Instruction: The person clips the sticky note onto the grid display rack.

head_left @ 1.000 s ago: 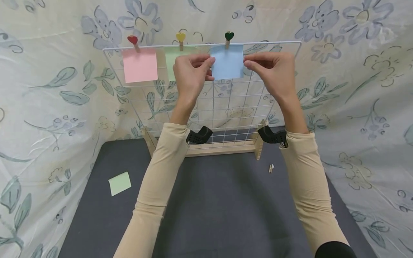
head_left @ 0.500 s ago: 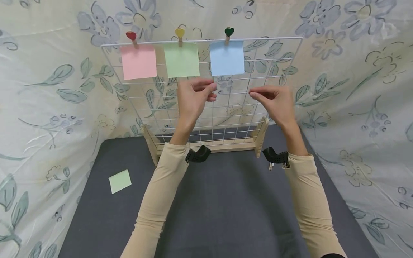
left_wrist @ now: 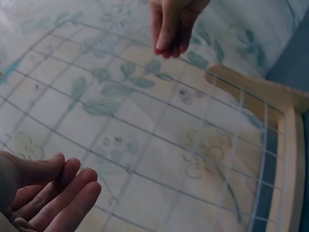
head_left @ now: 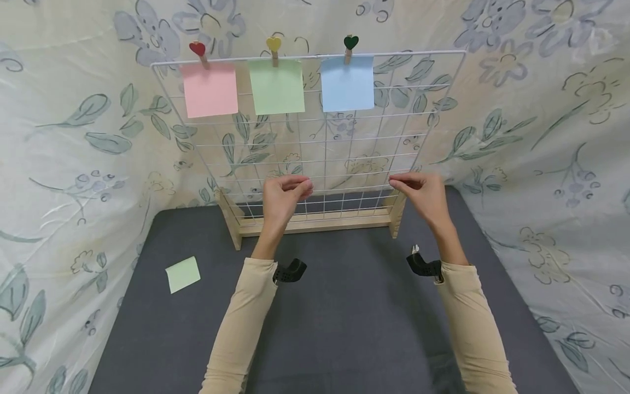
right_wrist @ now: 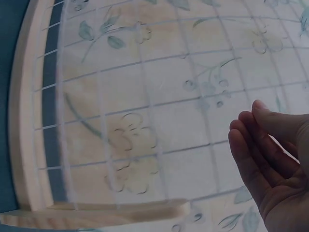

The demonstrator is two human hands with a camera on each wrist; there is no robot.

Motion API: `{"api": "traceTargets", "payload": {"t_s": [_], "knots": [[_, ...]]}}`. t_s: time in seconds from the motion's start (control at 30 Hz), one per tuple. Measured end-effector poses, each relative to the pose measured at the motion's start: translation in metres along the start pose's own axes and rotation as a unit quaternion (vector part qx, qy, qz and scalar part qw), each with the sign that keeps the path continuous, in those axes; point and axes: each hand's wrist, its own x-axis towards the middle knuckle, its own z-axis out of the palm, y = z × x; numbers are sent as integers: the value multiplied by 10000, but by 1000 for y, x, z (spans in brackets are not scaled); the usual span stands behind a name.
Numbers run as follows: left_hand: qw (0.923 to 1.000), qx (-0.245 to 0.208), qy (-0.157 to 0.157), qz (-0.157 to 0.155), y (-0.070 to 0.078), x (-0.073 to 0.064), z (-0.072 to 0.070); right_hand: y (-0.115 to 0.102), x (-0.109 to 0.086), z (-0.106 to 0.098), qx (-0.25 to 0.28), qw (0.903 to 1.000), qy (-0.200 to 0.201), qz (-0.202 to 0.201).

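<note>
Three paper notes hang in a row from the top bar of a white wire grid (head_left: 325, 146). The pink note (head_left: 210, 90) is held by a clothespin with a red heart (head_left: 198, 49), the green note (head_left: 277, 87) by one with a yellow heart (head_left: 273, 45), the blue note (head_left: 347, 85) by one with a dark green heart (head_left: 351, 42). My left hand (head_left: 281, 200) is in front of the grid's lower part, fingers loosely bent and holding nothing. Level with it on the right, my right hand (head_left: 424, 194) is likewise without anything in its fingers.
Wooden feet (head_left: 231, 221) and a wooden base bar (head_left: 339, 222) carry the grid on a dark grey table (head_left: 334, 317). A loose green note (head_left: 183, 274) lies at the left. A small clothespin (head_left: 415, 249) sits partly behind the right wrist camera. Flowered cloth (head_left: 541, 164) surrounds the table.
Both hands have come away from the blue note's edges and moved down, a little farther apart. The blue note stays hanging, and the clipped green note now shows whole.
</note>
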Motion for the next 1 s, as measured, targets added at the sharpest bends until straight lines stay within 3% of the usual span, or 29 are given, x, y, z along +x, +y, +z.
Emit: {"api": "traceTargets", "payload": {"t_s": [0.3,0.57,0.8,1.0], "knots": [[9996,-157,-79,-209,-39,-8,-11,30,-21,5,-369,9986,127,348],[9978,-270,141,-591,-73,-19,-21,59,-43,3,-286,9975,121,630],[9930,-171,413,-1093,-107,-31,-46,93,-69,2,-78,9943,29,1059],[9862,-133,863,-1406,-143,-48,-84,127,-94,4,-649,9811,185,1811]]}}
